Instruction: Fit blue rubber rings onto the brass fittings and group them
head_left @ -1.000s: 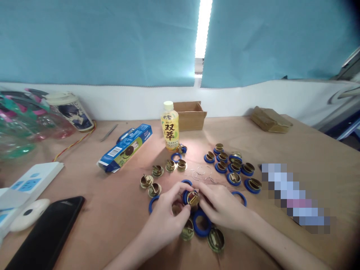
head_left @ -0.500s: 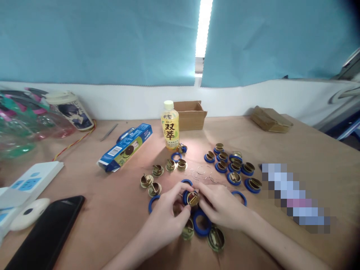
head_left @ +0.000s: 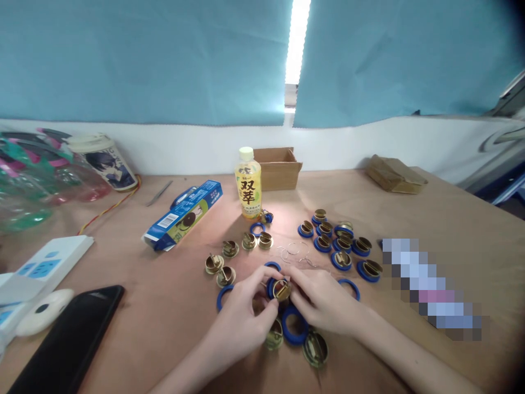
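Between thumb and fingers, my left hand (head_left: 250, 309) grips a round brass fitting (head_left: 281, 291) with a flat plate across its opening and a blue ring around its base. My right hand (head_left: 322, 301) has its fingertips closed at the right edge of the same fitting. A loose blue ring (head_left: 295, 340) lies just under my hands, and a brass fitting (head_left: 315, 348) without a ring rests to its right. Another bare brass fitting (head_left: 274, 335) is partly hidden by my left hand. Beyond my hands lie several thin wire rings (head_left: 292, 249).
Several blue-ringed fittings (head_left: 342, 243) cluster at right; several bare ones (head_left: 229, 249) lie at left. Behind them stand a yellow drink bottle (head_left: 248, 189) and a cardboard box (head_left: 276, 174). A blue carton (head_left: 184, 215), a black phone (head_left: 68, 336) and a power strip (head_left: 49, 260) occupy the left.
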`<state>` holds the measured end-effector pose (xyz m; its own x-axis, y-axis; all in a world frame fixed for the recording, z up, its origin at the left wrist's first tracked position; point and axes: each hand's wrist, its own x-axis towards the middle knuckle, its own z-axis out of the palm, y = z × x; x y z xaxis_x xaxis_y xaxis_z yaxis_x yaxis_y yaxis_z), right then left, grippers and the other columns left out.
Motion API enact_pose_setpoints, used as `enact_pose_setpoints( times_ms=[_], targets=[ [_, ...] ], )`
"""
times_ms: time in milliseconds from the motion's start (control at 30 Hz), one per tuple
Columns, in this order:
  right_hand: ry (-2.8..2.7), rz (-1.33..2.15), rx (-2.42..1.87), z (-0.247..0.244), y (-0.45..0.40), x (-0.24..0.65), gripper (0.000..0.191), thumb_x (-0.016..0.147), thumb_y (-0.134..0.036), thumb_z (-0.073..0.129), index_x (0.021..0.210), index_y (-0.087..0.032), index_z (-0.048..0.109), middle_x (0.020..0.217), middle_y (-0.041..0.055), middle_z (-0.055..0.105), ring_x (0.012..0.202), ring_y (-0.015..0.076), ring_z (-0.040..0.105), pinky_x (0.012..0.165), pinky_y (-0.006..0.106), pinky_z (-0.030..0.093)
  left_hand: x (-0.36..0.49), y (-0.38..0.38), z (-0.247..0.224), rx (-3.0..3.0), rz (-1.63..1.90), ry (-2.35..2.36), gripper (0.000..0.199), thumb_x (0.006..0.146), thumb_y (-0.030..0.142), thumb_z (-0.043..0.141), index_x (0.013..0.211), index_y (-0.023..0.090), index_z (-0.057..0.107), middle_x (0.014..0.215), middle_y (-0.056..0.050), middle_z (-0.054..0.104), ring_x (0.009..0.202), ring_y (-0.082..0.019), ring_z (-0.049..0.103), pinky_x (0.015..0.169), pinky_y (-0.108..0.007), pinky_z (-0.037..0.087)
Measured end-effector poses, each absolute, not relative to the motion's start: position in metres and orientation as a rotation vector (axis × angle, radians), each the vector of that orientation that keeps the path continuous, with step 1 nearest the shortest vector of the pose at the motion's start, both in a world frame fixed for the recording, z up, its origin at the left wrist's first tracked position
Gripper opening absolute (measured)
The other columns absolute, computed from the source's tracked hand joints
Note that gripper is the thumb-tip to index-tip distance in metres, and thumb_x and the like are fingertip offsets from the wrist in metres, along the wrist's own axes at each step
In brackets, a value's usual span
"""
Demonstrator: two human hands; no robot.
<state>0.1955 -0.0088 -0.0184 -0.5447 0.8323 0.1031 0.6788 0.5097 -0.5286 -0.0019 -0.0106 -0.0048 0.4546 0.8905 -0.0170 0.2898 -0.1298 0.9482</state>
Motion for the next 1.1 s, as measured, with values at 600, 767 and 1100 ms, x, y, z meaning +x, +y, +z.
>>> enact_pose_setpoints(
  times_ms=[600,767,1100],
  targets=[
    [-2.416,0.621,-1.251,-0.019,-0.0088,0.1959,0.019,0.091,-0.018,0.041,0.106,-0.018,0.053,0.083,0.0057,0.068,0.071,0.02,0.063,0.06,0.031,0.037,-0.002,-0.0102,-0.006,1.663,0.71,1.032,0.033,0.08,0.006,0.05,0.109,0.02,0.059,0.078,0.001,0.063,0.068,-0.015,0.059,0.062,-0.026,0.047],
    [-2.415,0.629,-1.259,-0.0187,-0.0092,0.1963,0.019,0.091,-0.018,0.041,0.105,-0.018,0.053,0.084,0.0062,0.069,0.073,0.0207,0.064,0.06,0.031,0.039,-0.0022,-0.0094,-0.0071,1.665,0.71,1.036,0.034,0.08,0.005,0.051,0.109,0.02,0.06,0.078,0.001,0.063,0.068,-0.015,0.059,0.061,-0.026,0.046],
    [-2.429,0.597,-1.265,-0.0191,-0.0091,0.1964,0.018,0.091,-0.018,0.041,0.104,-0.018,0.053,0.082,0.0049,0.067,0.07,0.0203,0.063,0.058,0.031,0.037,-0.0023,-0.0117,-0.0059,1.68,0.723,1.04,0.034,0.079,0.004,0.051,0.108,0.019,0.06,0.07,0.004,0.058,0.066,-0.014,0.058,0.059,-0.025,0.046]
  ],
)
